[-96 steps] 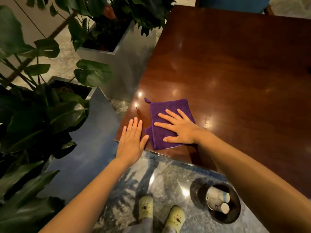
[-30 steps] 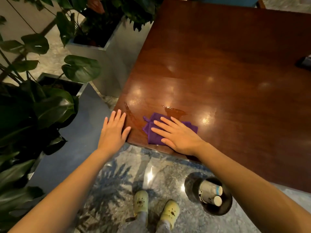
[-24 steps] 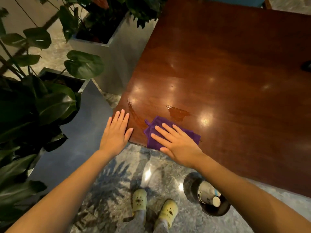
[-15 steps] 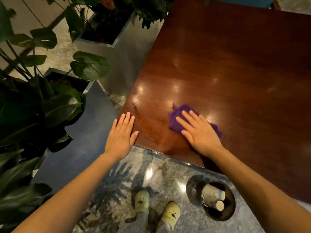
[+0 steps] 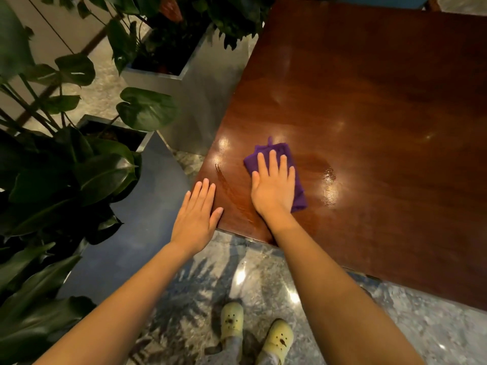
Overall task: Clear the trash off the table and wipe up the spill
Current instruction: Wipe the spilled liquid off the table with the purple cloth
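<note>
The right hand (image 5: 272, 191) lies flat, fingers straight and spread a little, pressing on a folded purple cloth (image 5: 299, 197) near the front left corner of the wooden bench (image 5: 382, 114). The left hand (image 5: 196, 219) is also flat and open, holding nothing, resting on that corner with its palm over the edge. Between the two hands a thin wet streak (image 5: 224, 180) curves across the wood, and a wet sheen (image 5: 319, 167) spreads just right of the cloth. Leafy plants (image 5: 105, 175) in metal planters (image 5: 200, 83) stand left of the bench; pale green shoes (image 5: 232, 320) show on the stone floor (image 5: 395, 325) below
</note>
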The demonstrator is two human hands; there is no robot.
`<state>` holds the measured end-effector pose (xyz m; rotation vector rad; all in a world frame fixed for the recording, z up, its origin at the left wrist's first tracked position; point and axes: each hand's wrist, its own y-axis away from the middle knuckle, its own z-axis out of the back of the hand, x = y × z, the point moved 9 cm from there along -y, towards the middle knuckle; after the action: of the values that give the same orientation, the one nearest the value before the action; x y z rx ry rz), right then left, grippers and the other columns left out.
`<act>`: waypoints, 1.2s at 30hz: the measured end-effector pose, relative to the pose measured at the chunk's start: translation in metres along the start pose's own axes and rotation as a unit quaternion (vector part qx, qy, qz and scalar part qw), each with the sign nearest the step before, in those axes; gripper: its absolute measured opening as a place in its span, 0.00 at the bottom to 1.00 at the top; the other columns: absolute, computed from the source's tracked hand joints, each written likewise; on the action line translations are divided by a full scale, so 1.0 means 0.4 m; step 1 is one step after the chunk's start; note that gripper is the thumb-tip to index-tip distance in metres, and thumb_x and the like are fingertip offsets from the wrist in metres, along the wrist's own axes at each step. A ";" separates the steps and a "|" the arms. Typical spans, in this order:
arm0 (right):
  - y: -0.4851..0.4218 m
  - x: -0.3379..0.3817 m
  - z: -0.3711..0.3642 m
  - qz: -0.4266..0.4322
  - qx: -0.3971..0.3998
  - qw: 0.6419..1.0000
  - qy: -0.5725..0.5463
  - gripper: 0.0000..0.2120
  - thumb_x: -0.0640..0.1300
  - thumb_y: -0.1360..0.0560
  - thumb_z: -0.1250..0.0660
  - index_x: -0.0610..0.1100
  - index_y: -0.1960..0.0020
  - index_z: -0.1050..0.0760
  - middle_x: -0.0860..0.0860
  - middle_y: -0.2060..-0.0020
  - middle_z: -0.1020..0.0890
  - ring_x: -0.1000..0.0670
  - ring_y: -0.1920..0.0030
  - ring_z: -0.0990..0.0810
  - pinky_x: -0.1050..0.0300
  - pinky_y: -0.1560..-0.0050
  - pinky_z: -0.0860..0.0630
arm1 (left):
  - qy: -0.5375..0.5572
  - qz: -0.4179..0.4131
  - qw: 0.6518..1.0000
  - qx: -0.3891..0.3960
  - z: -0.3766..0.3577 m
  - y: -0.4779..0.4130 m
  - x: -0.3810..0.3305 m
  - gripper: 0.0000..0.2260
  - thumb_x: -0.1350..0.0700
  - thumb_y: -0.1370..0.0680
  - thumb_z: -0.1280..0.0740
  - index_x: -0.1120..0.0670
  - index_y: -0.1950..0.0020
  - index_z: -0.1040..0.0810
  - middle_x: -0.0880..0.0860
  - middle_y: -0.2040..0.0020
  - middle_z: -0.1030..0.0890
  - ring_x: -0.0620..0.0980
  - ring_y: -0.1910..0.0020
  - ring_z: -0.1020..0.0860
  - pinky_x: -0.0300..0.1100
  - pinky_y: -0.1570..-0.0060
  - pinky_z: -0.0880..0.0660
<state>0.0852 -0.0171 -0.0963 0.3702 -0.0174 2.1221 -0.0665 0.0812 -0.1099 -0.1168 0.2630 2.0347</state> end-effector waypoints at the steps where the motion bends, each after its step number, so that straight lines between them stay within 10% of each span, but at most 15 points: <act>1: 0.005 0.031 -0.010 0.009 0.006 1.000 -0.002 0.25 0.52 0.19 0.54 0.51 0.23 0.52 0.48 0.22 0.50 0.43 0.23 0.54 0.44 0.24 0.56 | 0.003 0.006 1.000 -0.001 0.000 0.009 0.011 0.40 0.34 0.28 0.73 0.56 0.24 0.53 0.53 0.22 0.53 0.45 0.25 0.59 0.44 0.26 0.60; 12: 0.174 0.076 -0.053 0.194 0.028 0.979 0.064 0.26 0.56 0.23 0.54 0.52 0.28 0.36 0.49 0.28 0.32 0.43 0.27 0.35 0.45 0.29 0.37 | 0.036 0.002 0.999 0.005 0.000 0.076 -0.005 0.41 0.32 0.29 0.72 0.56 0.24 0.54 0.49 0.24 0.57 0.44 0.25 0.59 0.40 0.27 0.63; 21: 0.171 -0.282 0.072 0.041 -0.044 0.997 0.038 0.25 0.56 0.25 0.48 0.52 0.30 0.32 0.48 0.31 0.28 0.43 0.31 0.29 0.43 0.33 0.32 | 0.007 -0.128 0.992 0.016 -0.010 -0.026 -0.316 0.38 0.35 0.24 0.67 0.58 0.25 0.43 0.56 0.24 0.43 0.51 0.25 0.49 0.47 0.27 0.52; 36: 0.090 -0.808 0.227 -0.257 -0.093 0.962 0.004 0.25 0.54 0.19 0.51 0.51 0.24 0.49 0.47 0.23 0.47 0.43 0.23 0.50 0.43 0.25 0.51 | -0.032 -0.090 0.995 0.040 0.003 -0.277 -0.436 0.27 0.44 0.19 0.54 0.53 0.23 0.55 0.52 0.22 0.56 0.49 0.23 0.59 0.47 0.25 0.60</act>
<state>0.2419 -0.3158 -0.0921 0.2225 -0.1047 1.5923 0.1123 -0.0205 -0.0897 -0.0239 0.2831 1.8426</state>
